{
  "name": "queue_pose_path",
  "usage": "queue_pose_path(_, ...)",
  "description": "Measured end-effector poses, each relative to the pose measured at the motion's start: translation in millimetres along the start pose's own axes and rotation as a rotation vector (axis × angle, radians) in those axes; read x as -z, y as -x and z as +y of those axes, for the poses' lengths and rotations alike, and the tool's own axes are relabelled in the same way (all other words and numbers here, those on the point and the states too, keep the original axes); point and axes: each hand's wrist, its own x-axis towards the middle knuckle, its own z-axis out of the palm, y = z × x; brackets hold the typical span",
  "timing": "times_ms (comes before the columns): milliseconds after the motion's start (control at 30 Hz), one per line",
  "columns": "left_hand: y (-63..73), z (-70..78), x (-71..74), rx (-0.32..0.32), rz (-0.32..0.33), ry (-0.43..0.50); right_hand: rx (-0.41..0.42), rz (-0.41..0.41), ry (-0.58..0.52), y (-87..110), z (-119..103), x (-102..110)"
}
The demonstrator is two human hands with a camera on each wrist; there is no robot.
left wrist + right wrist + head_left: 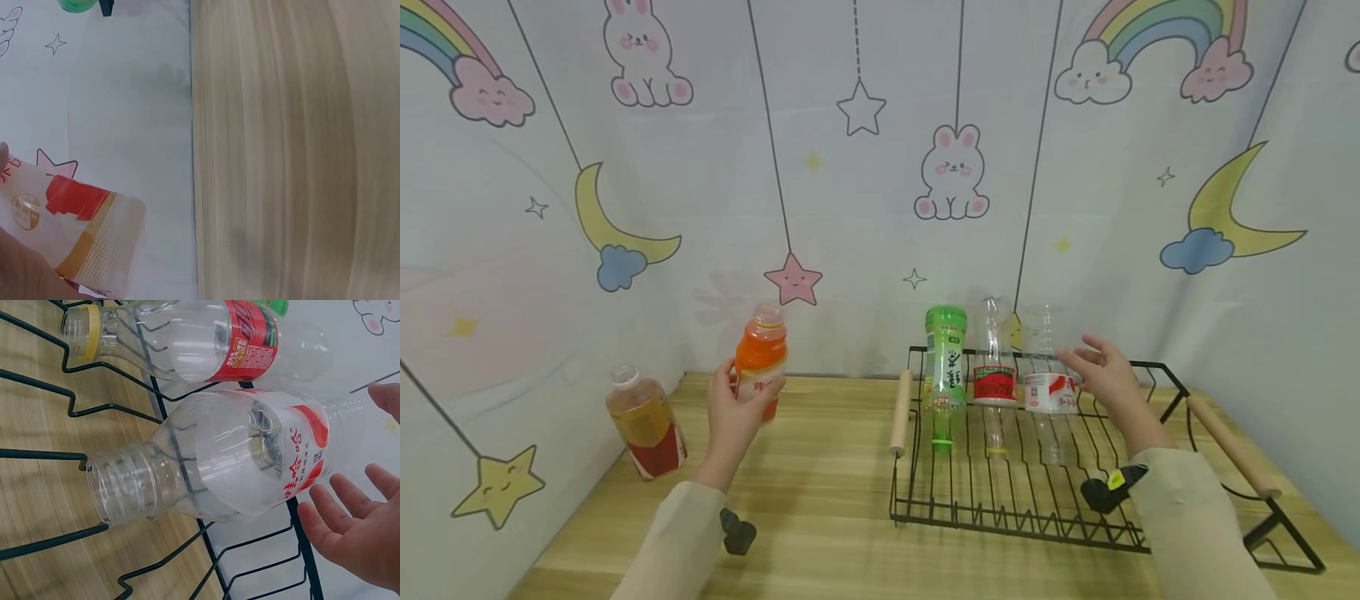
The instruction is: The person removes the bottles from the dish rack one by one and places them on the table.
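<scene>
My left hand (pixel 730 421) grips an orange-labelled plastic bottle (pixel 764 354) by its side, its uncapped neck upward. The left wrist view shows this bottle's lower part (pixel 78 228). My right hand (pixel 1108 379) has its fingers spread beside a clear bottle with a white and red label (pixel 1051 393). In the right wrist view, the fingers (pixel 331 509) are near that bottle's base end, holding nothing. That bottle lies slanted on a black wire rack (pixel 1000 527), neck toward the front. Beside it lie a clear red-labelled bottle (pixel 995 386) and a green bottle (pixel 945 375).
A bottle with an amber and dark red label (pixel 646 429) stands uncapped at the table's left. Wooden handles (pixel 900 412) flank the rack on the wooden table (pixel 820 500). A patterned curtain (pixel 865 208) hangs behind.
</scene>
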Motion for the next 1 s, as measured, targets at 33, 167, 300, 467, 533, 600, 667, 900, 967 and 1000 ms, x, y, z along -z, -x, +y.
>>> queue_pose_path(33,-0.1,-0.8,0.1,0.008,-0.002,0.004,0.000,-0.002,0.006,0.0,1,0)
queue_pose_path(167,-0.4,-3.0,0.7,0.034,-0.001,0.013,-0.003,-0.006,0.030,-1.3,4,-1)
queue_pose_path(300,-2.2,-7.1,0.7,0.051,0.009,0.024,-0.012,-0.032,0.057,-3.3,7,-3)
queue_pose_path(467,-3.9,-12.6,0.6,0.063,0.024,0.037,-0.013,-0.089,0.108,-3.4,9,-5)
queue_pose_path(533,-4.8,-14.8,0.7,0.066,0.030,0.047,-0.012,-0.104,0.127,-2.6,9,-5)
queue_pose_path(600,-5.7,-17.0,1.1,0.076,0.034,0.053,-0.013,-0.111,0.141,-2.1,9,-6)
queue_pose_path(667,-6.1,-18.9,1.8,0.092,0.035,0.061,-0.016,-0.113,0.156,-1.8,9,-7)
queue_pose_path(900,-7.3,-27.0,6.1,0.150,0.049,0.101,-0.045,-0.094,0.170,-4.4,11,-9)
queue_pose_path(967,-7.4,-29.1,7.2,0.156,0.059,0.116,-0.052,-0.095,0.182,-4.3,12,-10)
queue_pose_path(1000,-7.6,-30.0,7.6,0.155,0.065,0.123,-0.054,-0.097,0.187,-4.1,12,-10)
